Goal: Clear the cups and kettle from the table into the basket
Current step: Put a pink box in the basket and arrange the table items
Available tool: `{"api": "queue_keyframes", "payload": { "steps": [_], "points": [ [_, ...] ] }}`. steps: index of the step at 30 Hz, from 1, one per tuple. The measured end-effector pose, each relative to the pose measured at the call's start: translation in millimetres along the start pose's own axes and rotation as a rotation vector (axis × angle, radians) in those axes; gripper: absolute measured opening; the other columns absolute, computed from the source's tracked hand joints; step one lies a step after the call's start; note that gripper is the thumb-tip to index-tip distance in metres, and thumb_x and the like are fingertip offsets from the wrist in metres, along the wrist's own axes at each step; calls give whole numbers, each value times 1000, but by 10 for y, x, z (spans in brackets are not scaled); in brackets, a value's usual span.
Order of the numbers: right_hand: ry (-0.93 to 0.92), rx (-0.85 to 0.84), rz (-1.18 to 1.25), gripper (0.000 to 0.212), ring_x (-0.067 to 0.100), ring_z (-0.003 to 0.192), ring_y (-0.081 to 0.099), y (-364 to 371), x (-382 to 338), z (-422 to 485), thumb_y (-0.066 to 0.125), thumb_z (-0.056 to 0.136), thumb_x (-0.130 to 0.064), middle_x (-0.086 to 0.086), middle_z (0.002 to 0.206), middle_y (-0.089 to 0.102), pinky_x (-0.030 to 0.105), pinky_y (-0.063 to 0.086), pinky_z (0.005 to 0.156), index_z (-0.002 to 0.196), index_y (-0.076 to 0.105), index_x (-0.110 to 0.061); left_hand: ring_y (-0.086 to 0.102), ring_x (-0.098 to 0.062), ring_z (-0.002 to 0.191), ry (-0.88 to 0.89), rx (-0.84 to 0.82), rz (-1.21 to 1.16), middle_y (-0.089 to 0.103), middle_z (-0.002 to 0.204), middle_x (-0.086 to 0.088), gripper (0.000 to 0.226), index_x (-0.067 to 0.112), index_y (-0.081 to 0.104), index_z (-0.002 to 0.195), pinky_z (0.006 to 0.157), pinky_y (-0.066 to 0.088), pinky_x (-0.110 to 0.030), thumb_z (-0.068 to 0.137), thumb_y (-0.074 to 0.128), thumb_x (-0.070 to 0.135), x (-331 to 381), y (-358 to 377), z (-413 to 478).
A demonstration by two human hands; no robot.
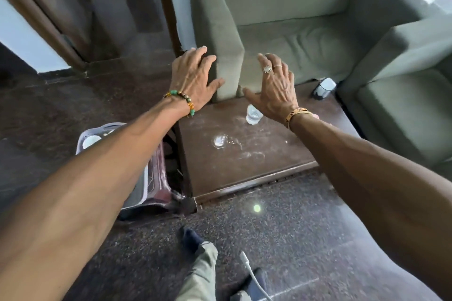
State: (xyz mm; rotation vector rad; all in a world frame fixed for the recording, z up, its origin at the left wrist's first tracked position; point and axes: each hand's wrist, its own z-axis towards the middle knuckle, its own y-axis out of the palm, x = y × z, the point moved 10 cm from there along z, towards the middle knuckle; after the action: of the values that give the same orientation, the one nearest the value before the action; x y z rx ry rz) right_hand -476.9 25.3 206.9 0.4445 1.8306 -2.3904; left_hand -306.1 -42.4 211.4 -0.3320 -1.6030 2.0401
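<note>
The room has a dark speckled stone floor (293, 227) and two grey-green armchairs, one at the far side (293, 7) and one on the right (403, 85), with a low brown wooden surface (269, 154) set in the corner between them. Both arms stretch forward over it. The left hand (193, 78) hangs above the surface's far left corner with fingers spread and straight, holding nothing; a beaded bracelet (183, 100) circles its wrist. The right hand (276, 88) is likewise spread flat and empty above the far middle of the surface, with a ring (267, 69) on one finger and a band (296, 115) at the wrist. A clear cup (254, 116) stands just beneath and to the near left of the right hand, close to its thumb side; whether they touch is not clear. A second clear cup (220, 140) stands nearer on the surface, between the two forearms and apart from both hands. The kettle (324, 88), pale with a dark base, sits at the far right corner, off to the right of the right hand and apart from it. On the floor at the left of the surface stands the basket (111, 125), mostly hidden behind the left forearm, with a white cup (91, 141) inside.
</note>
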Motion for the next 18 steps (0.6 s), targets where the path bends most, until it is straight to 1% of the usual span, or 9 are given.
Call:
{"api": "queue_keyframes", "payload": {
  "steps": [1, 3, 6, 11, 13, 15, 18],
  "points": [
    [23, 19, 6, 88, 34, 137, 36, -140, 181, -155, 66, 80, -51, 11, 153, 34, 48, 34, 111, 152, 31, -13, 31, -30, 141, 27, -4, 4, 34, 153, -8, 64, 17, 45, 141, 111, 26, -45, 90, 53, 56, 231, -1, -48],
    [46, 35, 5, 87, 33, 137, 36, -307, 387, -291, 66, 81, -50, 10, 153, 34, 46, 33, 111, 152, 32, -13, 33, -30, 139, 35, -6, -14, 36, 152, -8, 64, 17, 47, 139, 110, 28, -46, 88, 57, 54, 459, -49, -37],
    [106, 86, -25, 82, 32, 135, 37, -863, 957, -712, 67, 82, -47, 8, 152, 35, 45, 33, 110, 150, 35, -13, 40, -31, 134, 112, 22, -73, 41, 148, -9, 60, 17, 51, 134, 107, 31, -45, 85, 61, 51, 1276, -218, -54],
    [217, 188, -40, 78, 32, 134, 39, -1639, 1692, -1150, 66, 82, -45, 7, 149, 37, 44, 32, 111, 147, 39, -13, 45, -28, 128, 208, 36, -137, 46, 143, -6, 55, 20, 52, 132, 105, 35, -44, 86, 62, 49, 2359, -442, 75],
    [265, 211, -50, 76, 32, 134, 39, -1830, 1964, -1287, 66, 83, -45, 8, 149, 38, 44, 32, 111, 147, 40, -13, 47, -28, 126, 236, 39, -168, 48, 141, -4, 55, 21, 53, 131, 102, 36, -43, 85, 63, 48, 2715, -470, 131],
    [322, 234, -70, 76, 33, 132, 40, -1968, 2253, -1436, 66, 83, -46, 8, 148, 38, 44, 33, 109, 146, 40, -13, 48, -27, 125, 281, 8, -174, 48, 140, -3, 55, 21, 52, 131, 102, 37, -42, 85, 63, 49, 3080, -406, 170],
    [410, 252, -72, 76, 33, 130, 42, -2036, 2673, -1629, 65, 82, -47, 9, 147, 39, 45, 34, 107, 145, 40, -13, 48, -27, 123, 329, -32, -170, 49, 139, -1, 56, 23, 53, 131, 102, 37, -41, 84, 64, 49, 3511, -225, 241]
  ]
}}
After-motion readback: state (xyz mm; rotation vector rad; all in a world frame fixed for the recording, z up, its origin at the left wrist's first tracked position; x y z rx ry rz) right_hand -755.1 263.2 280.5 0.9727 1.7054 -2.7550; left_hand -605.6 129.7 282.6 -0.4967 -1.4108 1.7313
